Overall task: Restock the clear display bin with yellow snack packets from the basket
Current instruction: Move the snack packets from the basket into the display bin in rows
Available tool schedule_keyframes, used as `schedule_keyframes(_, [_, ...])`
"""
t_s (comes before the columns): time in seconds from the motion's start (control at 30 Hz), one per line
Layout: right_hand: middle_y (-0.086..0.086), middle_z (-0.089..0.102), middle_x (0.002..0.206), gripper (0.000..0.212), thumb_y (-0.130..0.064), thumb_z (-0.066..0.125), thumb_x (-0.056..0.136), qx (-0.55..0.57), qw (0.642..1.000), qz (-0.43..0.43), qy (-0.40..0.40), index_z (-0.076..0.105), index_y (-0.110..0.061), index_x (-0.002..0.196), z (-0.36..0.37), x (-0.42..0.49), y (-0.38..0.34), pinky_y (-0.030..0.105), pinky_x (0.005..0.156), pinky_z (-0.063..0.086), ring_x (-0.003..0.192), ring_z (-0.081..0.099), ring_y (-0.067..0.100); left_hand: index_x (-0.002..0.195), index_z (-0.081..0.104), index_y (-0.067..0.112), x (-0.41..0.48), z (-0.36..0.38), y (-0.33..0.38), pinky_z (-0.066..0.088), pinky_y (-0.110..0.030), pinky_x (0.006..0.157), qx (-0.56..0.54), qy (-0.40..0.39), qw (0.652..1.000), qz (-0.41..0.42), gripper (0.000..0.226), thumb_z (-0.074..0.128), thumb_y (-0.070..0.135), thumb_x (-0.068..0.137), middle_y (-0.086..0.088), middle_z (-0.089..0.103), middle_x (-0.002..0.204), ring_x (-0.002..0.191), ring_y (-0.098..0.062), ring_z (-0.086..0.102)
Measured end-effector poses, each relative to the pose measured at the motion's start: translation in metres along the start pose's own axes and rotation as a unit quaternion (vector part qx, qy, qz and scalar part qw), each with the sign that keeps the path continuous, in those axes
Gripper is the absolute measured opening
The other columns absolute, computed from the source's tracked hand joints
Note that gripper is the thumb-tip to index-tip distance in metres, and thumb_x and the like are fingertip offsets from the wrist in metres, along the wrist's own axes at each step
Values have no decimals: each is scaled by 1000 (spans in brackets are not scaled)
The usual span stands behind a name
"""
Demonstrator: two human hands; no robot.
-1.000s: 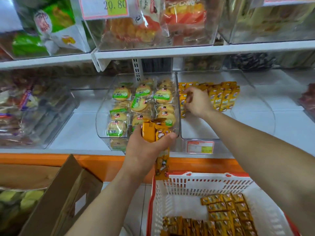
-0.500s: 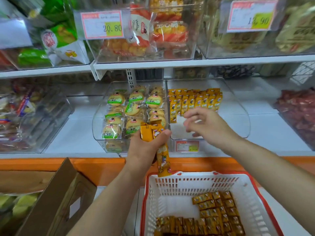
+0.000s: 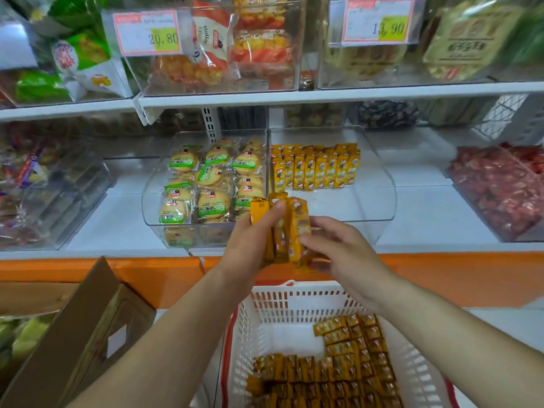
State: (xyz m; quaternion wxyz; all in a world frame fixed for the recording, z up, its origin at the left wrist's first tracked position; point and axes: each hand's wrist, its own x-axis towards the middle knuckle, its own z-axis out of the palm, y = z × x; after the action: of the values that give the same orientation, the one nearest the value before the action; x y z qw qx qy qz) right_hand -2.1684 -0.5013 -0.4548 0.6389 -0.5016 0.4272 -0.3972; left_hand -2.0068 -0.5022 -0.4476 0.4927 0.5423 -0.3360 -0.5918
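Yellow packets filled the middle of the head view: a bundle (image 3: 290, 228) of several, standing upright, was gripped in the left hand (image 3: 250, 240), with the thumb laid across the front near the top and the fingers wrapped behind. The right hand (image 3: 344, 251) met the bundle from the right, its fingers curled onto the outermost packet low down, thumb under; how firm that pinch was could not be told. Both hands hovered above the far rim of the basket (image 3: 294, 304) and in front of the orange shelf edge (image 3: 117, 272).

Behind the hands sat the clear bin (image 3: 379, 201) on the white shelf. A row (image 3: 316, 167) of matching packets stood upright at its back left, and the front and right of its floor lay bare.

More packets (image 3: 338, 369) lay flat in the white, red-rimmed basket, stacked along its near side and up its right side.

Just left of the bin, a second clear bin (image 3: 153, 207) held round biscuits in green-labelled wrappers. Red sweets (image 3: 500, 189) filled a bin far right. A cardboard box (image 3: 88, 325) stood open at lower left. On the upper shelf, price tags read 20.80 (image 3: 147, 32) and 13.90 (image 3: 379, 20).
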Motion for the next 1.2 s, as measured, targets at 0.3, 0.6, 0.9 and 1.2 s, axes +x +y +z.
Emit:
schedule_keyframes(0.3, [1,68,90,35,-22,81,80,-13,991,-33,125,71,-25,114,-24,6,-4,23,56,45,62,59,9,98,74,13,7,-12,2,63,-36,65,69,111,986,103,12,75,22,90,-10,79,87,81,-29,77])
schedule_keyframes(0.6, [-6,77,89,37,-40,81,73,-48,988,-65,133,63,-33,104,-20,14,-13,31,67,48,85,72,11,102,70,23,-4,2,-7,61,-27,66,153,-27,981,115,14,76,22,89,1,79,86,80,-17,77])
schedule_keyframes(0.9, [3,62,102,40,-19,81,81,-187,965,-109,145,57,-33,110,-40,94,-29,26,59,57,79,71,23,93,75,22,16,-22,3,63,-41,78,93,47,991,84,6,78,25,88,0,79,85,82,-21,77])
schedule_keyframes(1.2, [9,70,107,47,-22,83,78,-472,853,-132,179,68,-17,123,-51,233,-8,27,82,46,98,65,26,98,69,26,32,-49,2,61,-36,75,141,90,977,129,14,77,31,88,5,75,79,79,-14,73])
